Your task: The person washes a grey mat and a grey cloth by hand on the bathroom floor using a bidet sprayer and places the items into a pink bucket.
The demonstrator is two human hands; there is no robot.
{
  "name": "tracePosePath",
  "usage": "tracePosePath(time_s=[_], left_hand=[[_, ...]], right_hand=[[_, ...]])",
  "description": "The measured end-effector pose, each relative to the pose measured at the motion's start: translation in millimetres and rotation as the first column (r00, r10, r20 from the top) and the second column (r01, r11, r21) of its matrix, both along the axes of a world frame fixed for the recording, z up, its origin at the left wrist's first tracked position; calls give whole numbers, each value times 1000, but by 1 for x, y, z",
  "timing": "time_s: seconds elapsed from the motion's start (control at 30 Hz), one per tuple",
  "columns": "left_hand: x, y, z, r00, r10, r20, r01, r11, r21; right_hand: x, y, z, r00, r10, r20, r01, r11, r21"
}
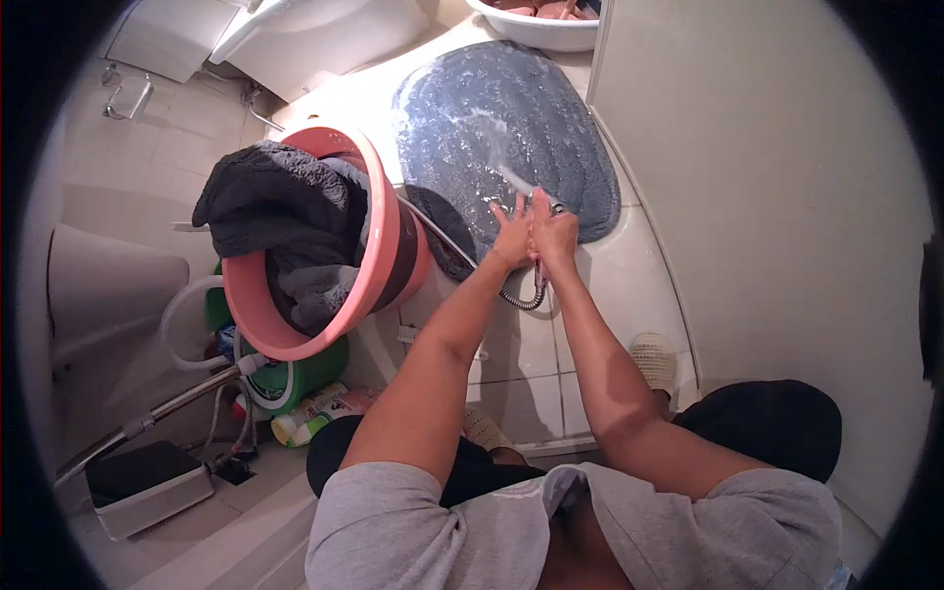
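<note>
A wet grey padded mat (509, 125) lies flat on the tiled floor before me. My right hand (553, 228) is closed around a handheld shower sprayer (558, 209), whose metal hose (525, 304) loops below and runs off to the left. A stream of water leaves the sprayer and lands on the mat, where it splashes. Right beside it, my left hand (514, 234) has its fingers spread over the mat's lower part, close against the right hand. I see nothing held in it.
To the left, a pink bucket (383, 243) holds bunched grey fabric (276, 199). Past it are a green container (328, 372), bottles (310, 420) and a metal pole (195, 394). A white basin (546, 33) stands at the top, a pale panel (767, 184) at the right. A brush (407, 335) lies near the bucket.
</note>
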State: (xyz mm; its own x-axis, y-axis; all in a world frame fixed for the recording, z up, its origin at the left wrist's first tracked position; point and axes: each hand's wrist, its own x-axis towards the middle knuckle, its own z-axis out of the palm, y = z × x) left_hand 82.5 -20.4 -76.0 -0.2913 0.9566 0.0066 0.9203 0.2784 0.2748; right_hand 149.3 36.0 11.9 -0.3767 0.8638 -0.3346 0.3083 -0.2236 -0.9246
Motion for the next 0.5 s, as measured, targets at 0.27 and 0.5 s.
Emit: tracePosePath(time_s=[0.27,0.5], left_hand=[[-28,9,9,980,174,-99,-161,979,122],[-49,23,40,904,366,220,-424,832,358]], right_hand=[[33,-16,22,945,-255,-207,129,867,-481],[70,-20,-22,858,-434,-274,120,689,-715]])
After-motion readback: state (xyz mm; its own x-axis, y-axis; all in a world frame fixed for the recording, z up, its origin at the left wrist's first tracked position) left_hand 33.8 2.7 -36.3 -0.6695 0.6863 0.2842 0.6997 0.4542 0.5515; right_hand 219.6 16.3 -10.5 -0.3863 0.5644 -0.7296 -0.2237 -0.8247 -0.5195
